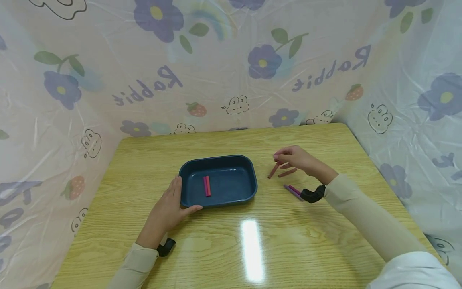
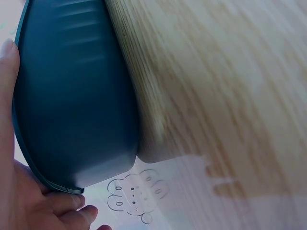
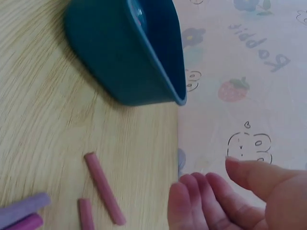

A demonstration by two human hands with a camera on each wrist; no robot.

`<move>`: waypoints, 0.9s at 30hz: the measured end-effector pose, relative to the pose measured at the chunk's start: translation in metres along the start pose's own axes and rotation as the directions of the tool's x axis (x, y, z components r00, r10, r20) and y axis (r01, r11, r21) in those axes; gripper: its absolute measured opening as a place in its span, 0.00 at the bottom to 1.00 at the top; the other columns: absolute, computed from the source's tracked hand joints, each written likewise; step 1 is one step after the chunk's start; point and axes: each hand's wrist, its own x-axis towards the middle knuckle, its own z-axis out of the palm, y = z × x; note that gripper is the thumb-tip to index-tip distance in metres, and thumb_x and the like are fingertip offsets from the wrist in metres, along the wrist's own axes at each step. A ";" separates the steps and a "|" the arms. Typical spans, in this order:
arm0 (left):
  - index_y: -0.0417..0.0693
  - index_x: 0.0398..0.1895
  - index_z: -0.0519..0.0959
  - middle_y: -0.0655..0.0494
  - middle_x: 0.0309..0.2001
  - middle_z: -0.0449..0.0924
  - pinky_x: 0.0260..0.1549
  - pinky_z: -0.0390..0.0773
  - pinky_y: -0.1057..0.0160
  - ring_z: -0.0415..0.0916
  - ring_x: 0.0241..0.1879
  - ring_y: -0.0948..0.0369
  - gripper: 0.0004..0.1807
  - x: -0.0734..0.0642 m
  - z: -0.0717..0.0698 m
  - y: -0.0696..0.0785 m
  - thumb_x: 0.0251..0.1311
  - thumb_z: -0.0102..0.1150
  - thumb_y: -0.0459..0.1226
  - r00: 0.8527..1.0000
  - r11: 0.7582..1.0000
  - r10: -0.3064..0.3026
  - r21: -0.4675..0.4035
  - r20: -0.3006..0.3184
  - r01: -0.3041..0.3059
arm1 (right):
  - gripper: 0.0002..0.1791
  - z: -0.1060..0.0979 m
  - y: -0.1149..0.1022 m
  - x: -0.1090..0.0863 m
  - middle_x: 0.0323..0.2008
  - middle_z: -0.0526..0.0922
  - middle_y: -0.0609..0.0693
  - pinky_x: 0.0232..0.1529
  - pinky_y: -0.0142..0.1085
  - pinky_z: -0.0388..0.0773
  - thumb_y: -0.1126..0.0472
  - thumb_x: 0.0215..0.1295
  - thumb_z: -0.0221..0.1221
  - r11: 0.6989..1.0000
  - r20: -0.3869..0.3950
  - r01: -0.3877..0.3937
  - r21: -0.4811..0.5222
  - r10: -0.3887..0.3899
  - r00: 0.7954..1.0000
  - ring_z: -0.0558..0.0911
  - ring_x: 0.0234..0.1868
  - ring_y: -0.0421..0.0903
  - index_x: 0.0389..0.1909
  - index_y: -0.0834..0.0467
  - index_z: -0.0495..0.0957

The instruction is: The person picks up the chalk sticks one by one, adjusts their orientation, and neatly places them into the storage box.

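A dark blue rectangular tray [image 1: 231, 202] stands on the wooden table, with a purple stick [image 1: 205, 186] and a red stick [image 1: 208, 186] side by side in it. My left hand [image 1: 172, 204] holds the tray's left end, thumb along the near rim and fingers at the left side. In the left wrist view, fingertips curl at the rim of the tray [image 2: 76, 96]. To the tray's right, my right hand [image 1: 297, 159] hovers over two dull pink sticks, one nearer the tray [image 3: 104, 189]. Its thumb stands apart from loosely bent fingers, with nothing between them.
Nearer me than the pink sticks, a lilac stick [image 1: 293, 193] lies against a magenta stick [image 1: 295, 189], partly behind the black wrist camera [image 1: 312, 194]. A printed curtain [image 1: 223, 72] hangs behind the table [image 1: 216, 241] and along both sides.
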 end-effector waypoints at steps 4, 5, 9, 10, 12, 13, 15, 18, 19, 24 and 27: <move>0.42 0.73 0.33 0.42 0.73 0.37 0.62 0.55 0.45 0.41 0.70 0.47 0.66 0.000 0.000 0.000 0.43 0.40 0.77 1.000 1.000 -0.004 0.002 -0.002 0.004 | 0.24 -0.004 0.007 0.000 0.50 0.74 0.67 0.52 0.51 0.73 0.52 0.71 0.49 1.000 -0.019 -0.013 -0.026 0.013 1.000 0.73 0.52 0.64 0.53 0.70 0.72; 0.42 0.73 0.33 0.42 0.73 0.37 0.62 0.55 0.45 0.41 0.70 0.47 0.66 0.000 0.000 0.000 0.43 0.41 0.77 1.000 1.000 -0.005 0.002 -0.004 0.005 | 0.24 -0.005 0.009 0.001 0.51 0.73 0.68 0.52 0.52 0.72 0.52 0.71 0.48 0.999 -0.026 -0.019 -0.039 0.018 0.999 0.73 0.52 0.64 0.53 0.70 0.72; 0.41 0.73 0.34 0.42 0.73 0.37 0.62 0.55 0.45 0.41 0.70 0.47 0.66 0.000 0.000 0.000 0.43 0.42 0.76 1.000 1.000 -0.004 -0.007 -0.008 0.004 | 0.27 -0.005 0.015 0.001 0.50 0.75 0.66 0.51 0.50 0.73 0.49 0.72 0.46 0.980 -0.079 -0.035 -0.198 0.019 0.997 0.76 0.49 0.59 0.52 0.70 0.74; 0.41 0.73 0.34 0.42 0.73 0.37 0.62 0.55 0.45 0.41 0.70 0.47 0.66 0.000 0.000 0.000 0.43 0.42 0.76 1.000 1.000 -0.006 -0.009 -0.008 0.006 | 0.27 -0.005 0.017 0.001 0.49 0.76 0.65 0.50 0.50 0.73 0.48 0.72 0.46 0.970 -0.093 -0.042 -0.240 0.020 0.995 0.76 0.48 0.58 0.51 0.70 0.74; 0.41 0.73 0.34 0.42 0.73 0.37 0.62 0.55 0.45 0.41 0.70 0.47 0.66 0.000 0.000 0.000 0.43 0.42 0.76 1.000 1.000 -0.006 -0.012 -0.006 0.005 | 0.27 -0.004 0.019 0.002 0.47 0.77 0.64 0.49 0.50 0.73 0.48 0.71 0.46 0.947 -0.114 -0.049 -0.318 0.013 0.993 0.77 0.47 0.57 0.48 0.69 0.76; 0.41 0.73 0.34 0.42 0.73 0.37 0.62 0.55 0.45 0.41 0.70 0.47 0.66 0.000 -0.001 0.001 0.44 0.42 0.76 1.000 1.000 -0.005 -0.011 -0.004 0.005 | 0.26 -0.003 0.019 0.002 0.46 0.77 0.64 0.49 0.50 0.74 0.48 0.71 0.46 0.939 -0.119 -0.054 -0.341 0.014 0.993 0.77 0.47 0.57 0.48 0.69 0.76; 0.41 0.73 0.34 0.42 0.73 0.37 0.62 0.55 0.46 0.40 0.70 0.47 0.66 0.000 -0.001 0.001 0.43 0.42 0.76 1.000 1.000 -0.008 -0.009 -0.002 0.008 | 0.26 -0.001 0.020 0.004 0.45 0.78 0.64 0.48 0.49 0.74 0.48 0.71 0.46 0.924 -0.127 -0.065 -0.378 0.017 0.992 0.77 0.45 0.57 0.47 0.68 0.77; 0.41 0.73 0.34 0.42 0.73 0.37 0.62 0.55 0.46 0.40 0.70 0.47 0.65 0.000 -0.001 0.001 0.44 0.42 0.76 1.000 1.000 -0.008 -0.008 0.003 0.008 | 0.24 0.003 0.022 0.006 0.44 0.78 0.63 0.43 0.46 0.75 0.50 0.71 0.47 0.897 -0.128 -0.060 -0.438 0.004 0.992 0.77 0.42 0.54 0.47 0.68 0.77; 0.41 0.73 0.34 0.42 0.73 0.37 0.62 0.55 0.45 0.40 0.70 0.47 0.65 0.000 -0.001 0.000 0.44 0.42 0.76 1.000 1.000 -0.007 -0.008 0.003 0.007 | 0.23 0.004 0.023 0.006 0.43 0.78 0.63 0.41 0.45 0.75 0.51 0.71 0.47 0.889 -0.130 -0.060 -0.454 0.000 0.992 0.77 0.40 0.53 0.46 0.68 0.77; 0.41 0.73 0.34 0.42 0.73 0.37 0.62 0.55 0.46 0.40 0.70 0.48 0.65 0.001 0.000 -0.001 0.44 0.41 0.76 1.000 1.000 -0.009 0.000 0.001 0.009 | 0.20 0.012 0.027 0.009 0.40 0.80 0.59 0.36 0.40 0.73 0.53 0.71 0.49 0.844 -0.133 -0.053 -0.534 -0.022 0.991 0.78 0.38 0.51 0.43 0.67 0.79; 0.42 0.73 0.34 0.42 0.73 0.37 0.62 0.55 0.46 0.40 0.70 0.48 0.65 0.001 0.001 -0.001 0.43 0.41 0.76 1.000 1.000 -0.010 0.003 0.000 0.010 | 0.19 0.017 0.030 0.010 0.36 0.82 0.56 0.32 0.39 0.73 0.53 0.70 0.49 0.824 -0.137 -0.068 -0.562 -0.011 0.990 0.80 0.34 0.49 0.39 0.65 0.80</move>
